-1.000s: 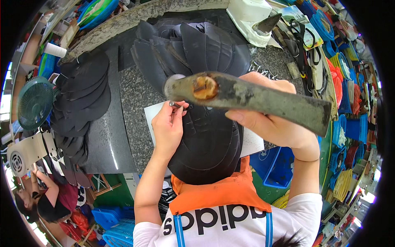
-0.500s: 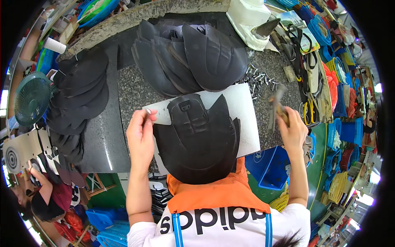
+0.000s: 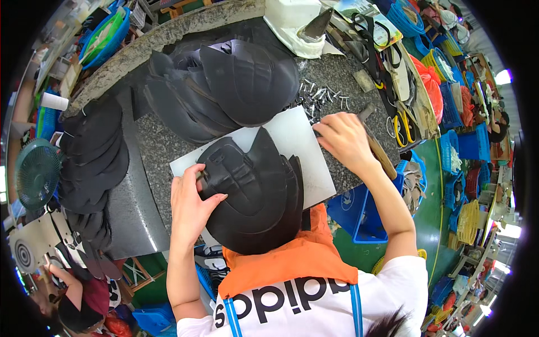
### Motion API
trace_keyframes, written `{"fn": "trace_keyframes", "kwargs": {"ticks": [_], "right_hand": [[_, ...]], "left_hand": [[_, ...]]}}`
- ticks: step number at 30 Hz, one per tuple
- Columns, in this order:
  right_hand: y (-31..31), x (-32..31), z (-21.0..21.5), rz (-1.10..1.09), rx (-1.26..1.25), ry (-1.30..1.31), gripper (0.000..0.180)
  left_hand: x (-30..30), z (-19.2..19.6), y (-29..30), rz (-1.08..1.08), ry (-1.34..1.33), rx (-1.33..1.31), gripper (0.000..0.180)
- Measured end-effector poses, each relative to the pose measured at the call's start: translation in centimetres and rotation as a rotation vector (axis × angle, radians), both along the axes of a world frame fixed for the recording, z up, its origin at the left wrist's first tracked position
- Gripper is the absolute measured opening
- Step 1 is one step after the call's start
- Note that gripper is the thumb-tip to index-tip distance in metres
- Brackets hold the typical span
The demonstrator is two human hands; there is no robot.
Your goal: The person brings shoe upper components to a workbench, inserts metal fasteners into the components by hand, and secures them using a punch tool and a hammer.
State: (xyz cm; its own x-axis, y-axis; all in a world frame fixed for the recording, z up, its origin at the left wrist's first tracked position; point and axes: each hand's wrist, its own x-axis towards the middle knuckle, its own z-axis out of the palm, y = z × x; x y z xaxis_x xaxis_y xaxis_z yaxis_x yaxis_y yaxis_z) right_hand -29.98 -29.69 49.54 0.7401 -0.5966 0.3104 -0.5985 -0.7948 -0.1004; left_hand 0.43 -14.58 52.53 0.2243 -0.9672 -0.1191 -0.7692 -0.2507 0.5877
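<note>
Panel is gripped at its edge by left hand, right hand curled, contents unclear; likely positioning step, next move needing steady alignment.

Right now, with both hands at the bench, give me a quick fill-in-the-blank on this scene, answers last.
1. The black moulded piece is touched by the person's ____ hand.
2. The flat board under that piece is coloured ____.
3. The hammer lies to the ____ of the right hand.
4. The fan at the picture's left side is coloured ____.

Missing words: left; white; right; green.
</note>
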Motion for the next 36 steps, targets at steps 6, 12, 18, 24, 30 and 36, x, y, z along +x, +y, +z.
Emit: {"fn": "trace_keyframes", "kwargs": {"ticks": [6,12,18,24,30,36], "right_hand": [[-2.6,0.5,-3.6,0.003,0.040,-0.164,0.012],[1.2,3.6,0.5,-0.273,0.560,-0.689,0.011],[7.2,10.2,4.2,0.540,0.934,-0.500,0.037],[6.6,10.3,4.2,0.523,1.254,-0.507,0.034],[8.1,9.8,4.3,0.110,1.493,-0.685,0.024],[9.6,9.4,3.9,0.055,1.756,-1.040,0.007]], "left_hand": [[2.4,2.3,1.7,0.115,0.866,-0.027,0.042],[0.8,0.2,2.6,0.085,1.230,0.192,0.053],[-1.6,3.2,1.5,-0.171,0.464,-0.070,0.028],[-2.0,4.2,1.1,-0.285,0.294,-0.166,0.015],[-2.5,3.3,1.3,-0.296,0.277,-0.343,0.014],[-3.4,3.0,2.2,-0.314,0.251,-0.415,0.022]]}}
